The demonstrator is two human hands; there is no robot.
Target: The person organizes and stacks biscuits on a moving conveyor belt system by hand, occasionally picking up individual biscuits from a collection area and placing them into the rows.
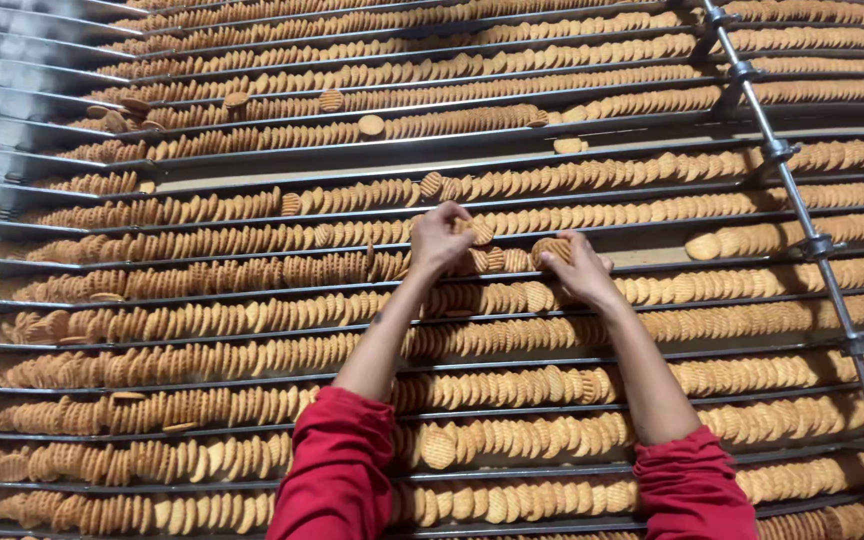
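Head view: biscuit rows [512, 260] lengthwise left-right.

Long metal channels [252, 175] run side by side across the whole view, each packed with round, golden-brown patterned biscuits standing on edge in overlapping rows. Two bare forearms in red sleeves [337, 470] reach up to one middle channel. The left hand [439, 238] pinches a biscuit [479, 231] there; the right hand [579, 268] presses on a short stack of biscuits [550, 247] just beside it. A metal rod with clamps [802, 215] crosses the channels at right.
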